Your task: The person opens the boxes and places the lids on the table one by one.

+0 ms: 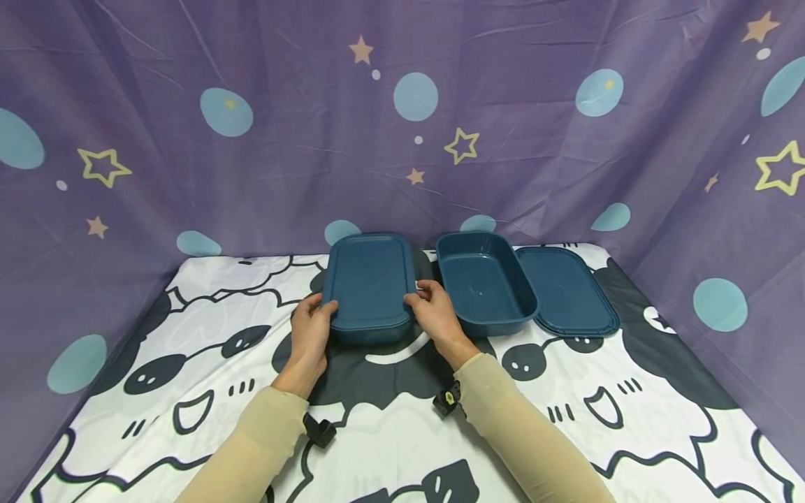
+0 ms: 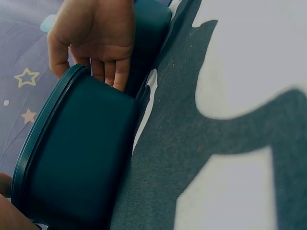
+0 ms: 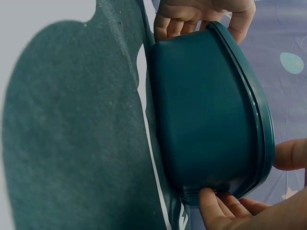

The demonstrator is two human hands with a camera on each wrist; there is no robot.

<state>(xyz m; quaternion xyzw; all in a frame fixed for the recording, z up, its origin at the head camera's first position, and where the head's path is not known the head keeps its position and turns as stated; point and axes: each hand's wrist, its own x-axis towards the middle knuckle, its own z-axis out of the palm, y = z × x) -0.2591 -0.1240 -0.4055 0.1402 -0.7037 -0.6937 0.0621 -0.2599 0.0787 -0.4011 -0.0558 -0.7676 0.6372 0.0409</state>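
A dark blue lidded food container (image 1: 371, 279) sits on the cloth-covered table, its lid lying over the whole top. My left hand (image 1: 309, 332) grips its left side near the front corner, thumb at the lid's edge. On the opposite side my right hand (image 1: 440, 321) holds it the same way, with the thumb by the rim and the other fingers against the wall. The right wrist view shows the container's front wall (image 3: 206, 105) between both hands. Whether the lid is fully pressed down I cannot tell.
Right of the lidded container stands an open blue container (image 1: 484, 279) with nothing inside. Beside it a loose blue lid (image 1: 566, 290) lies flat, its left edge partly hidden behind that container. A purple curtain (image 1: 402, 175) hangs behind the table (image 1: 390, 433).
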